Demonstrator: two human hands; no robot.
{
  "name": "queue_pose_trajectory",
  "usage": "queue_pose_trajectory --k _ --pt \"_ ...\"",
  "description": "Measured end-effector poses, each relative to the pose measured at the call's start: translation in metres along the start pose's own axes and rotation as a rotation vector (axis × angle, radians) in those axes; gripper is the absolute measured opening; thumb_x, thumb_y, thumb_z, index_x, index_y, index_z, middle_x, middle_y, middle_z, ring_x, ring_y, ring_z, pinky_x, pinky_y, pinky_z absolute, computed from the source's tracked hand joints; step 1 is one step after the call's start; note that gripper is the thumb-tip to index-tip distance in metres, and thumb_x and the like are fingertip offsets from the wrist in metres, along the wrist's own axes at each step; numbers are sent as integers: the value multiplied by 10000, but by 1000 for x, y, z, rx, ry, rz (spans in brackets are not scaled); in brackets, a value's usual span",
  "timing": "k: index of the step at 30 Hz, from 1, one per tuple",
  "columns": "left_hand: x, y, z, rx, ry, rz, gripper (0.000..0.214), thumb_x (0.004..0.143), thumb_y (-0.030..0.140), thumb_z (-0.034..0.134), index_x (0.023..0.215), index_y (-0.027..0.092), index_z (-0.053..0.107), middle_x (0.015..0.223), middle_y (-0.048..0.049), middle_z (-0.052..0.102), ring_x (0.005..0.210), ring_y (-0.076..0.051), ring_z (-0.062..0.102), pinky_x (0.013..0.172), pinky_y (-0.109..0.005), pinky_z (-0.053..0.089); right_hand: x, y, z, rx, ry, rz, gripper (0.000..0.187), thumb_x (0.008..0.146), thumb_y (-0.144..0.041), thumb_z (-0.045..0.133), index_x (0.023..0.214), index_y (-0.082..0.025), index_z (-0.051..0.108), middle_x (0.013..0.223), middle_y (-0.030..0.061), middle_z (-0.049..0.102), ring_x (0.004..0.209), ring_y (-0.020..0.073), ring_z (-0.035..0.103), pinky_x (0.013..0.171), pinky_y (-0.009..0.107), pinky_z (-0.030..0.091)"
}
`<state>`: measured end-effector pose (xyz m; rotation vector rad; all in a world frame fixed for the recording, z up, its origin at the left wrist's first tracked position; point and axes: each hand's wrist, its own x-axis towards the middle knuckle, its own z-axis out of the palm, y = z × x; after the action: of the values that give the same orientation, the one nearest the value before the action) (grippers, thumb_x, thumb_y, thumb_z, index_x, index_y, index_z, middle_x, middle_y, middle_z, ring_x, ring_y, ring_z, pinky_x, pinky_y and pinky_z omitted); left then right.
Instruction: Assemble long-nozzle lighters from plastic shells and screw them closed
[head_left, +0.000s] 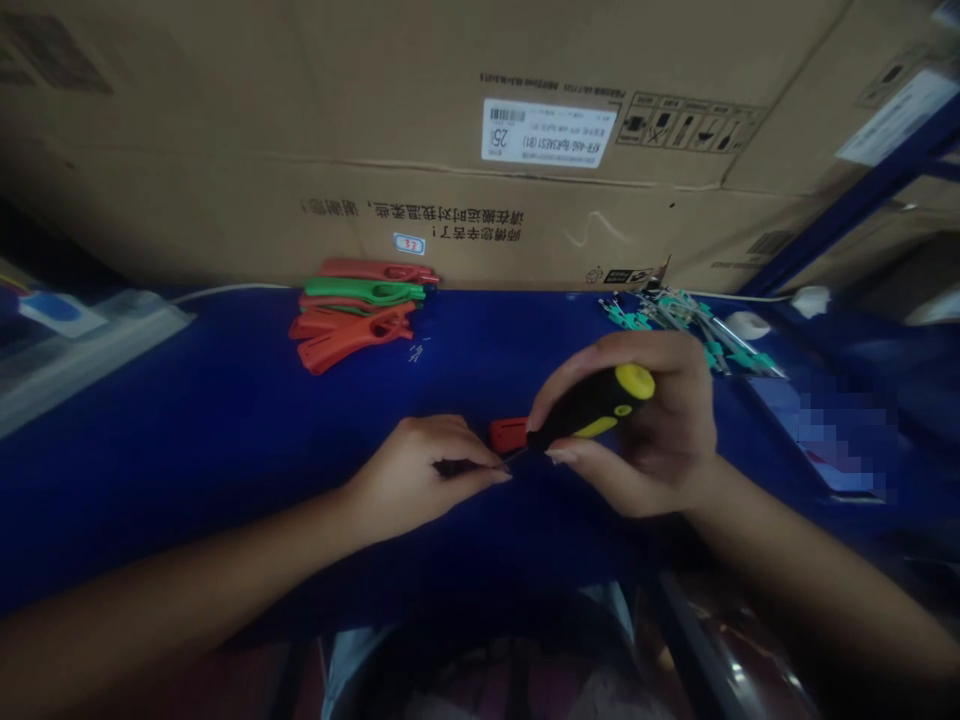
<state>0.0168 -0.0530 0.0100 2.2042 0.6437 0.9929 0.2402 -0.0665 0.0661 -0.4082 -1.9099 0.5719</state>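
Right hand [660, 440] closed around a yellow-and-black screwdriver [592, 405], its shaft pointing toward a small red plastic part [508, 434] just beside it. Left hand [420, 478] pinching a small dark part [456, 467] near the screwdriver's tip. Beyond the screwdriver, on the blue bench [225, 400]: red and green plastic casings [356, 315] to the left, teal-and-metal parts [686, 325] to the right, and a cardboard carton [450, 130] behind.

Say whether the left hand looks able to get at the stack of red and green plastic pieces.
Probably yes: nothing tall stands on the blue bench top between the left hand and the stack of red and green plastic pieces, though the hand is pinching a small dark part.
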Motion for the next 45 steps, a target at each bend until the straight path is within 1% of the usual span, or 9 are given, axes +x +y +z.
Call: queue_pose_trajectory --k 2,5,9,13,16,20,28,41,45 --pt "2 0 0 12 31 6 93 812 208 809 901 211 780 812 -5 770 759 -133 701 711 -242 572 0 5 2 -5 54 -63 612 828 -78 732 1339 -278 460 1069 30 625 830 165 717 621 286 624" --pt "6 -2 -3 34 88 -7 239 770 249 848 990 208 763 941 -34 780 912 -183 707 853 -314 573 3 9 1 -58 103 -98 582 834 -69 725 1320 -272 479 1000 22 630 803 162 714 559 260 615" --pt "8 -9 -6 69 71 -97 384 743 293 863 1098 206 747 1089 -70 758 1027 -226 704 965 -375 549 6 12 -5 -182 150 -32 466 895 -148 682 1283 -307 479 1021 37 645 757 147 691 483 229 576" --pt "6 -16 -7 103 29 -173 408 754 303 842 1139 223 734 1146 -77 741 1070 -249 699 1006 -424 535 4 19 -9 -193 102 41 451 916 -198 664 1301 -321 464 1076 47 646 728 137 671 468 229 570" --pt "5 -17 -7 117 6 -164 396 775 292 818 1155 227 723 1164 -77 737 1091 -252 692 1018 -440 529 2 24 -11 -177 51 47 491 900 -179 676 1321 -319 467 1067 51 653 749 151 678 509 255 587" --pt "6 -17 -6 112 -1 -152 386 789 281 803 1161 219 718 1170 -81 734 1100 -249 687 1021 -443 529 1 27 -11 -186 49 17 530 868 -158 698 1326 -313 480 1136 66 631 812 167 692 565 281 597" --pt "7 -15 -7 135 -15 -114 380 796 257 798 1164 225 709 1155 -79 740 1082 -249 692 996 -447 540 -1 28 -11 -231 33 30 509 880 -195 697 1322 -295 466 1049 48 641 804 176 687 636 312 600" --pt "7 -15 -6 173 -70 -88 376 816 218 777 1181 217 688 1171 -68 732 1110 -237 667 1018 -440 522 -2 30 -8 -198 30 -15 541 868 -146 699 1338 -287 474 1026 44 632 809 168 692 636 294 595" --pt "7 -14 -6 173 -78 -92 365 822 218 770 1177 235 687 1167 -57 732 1116 -235 663 1016 -438 523 -4 32 -8 -201 8 -12 555 870 -147 695 1351 -292 460 1078 58 638 826 172 686 658 308 603"
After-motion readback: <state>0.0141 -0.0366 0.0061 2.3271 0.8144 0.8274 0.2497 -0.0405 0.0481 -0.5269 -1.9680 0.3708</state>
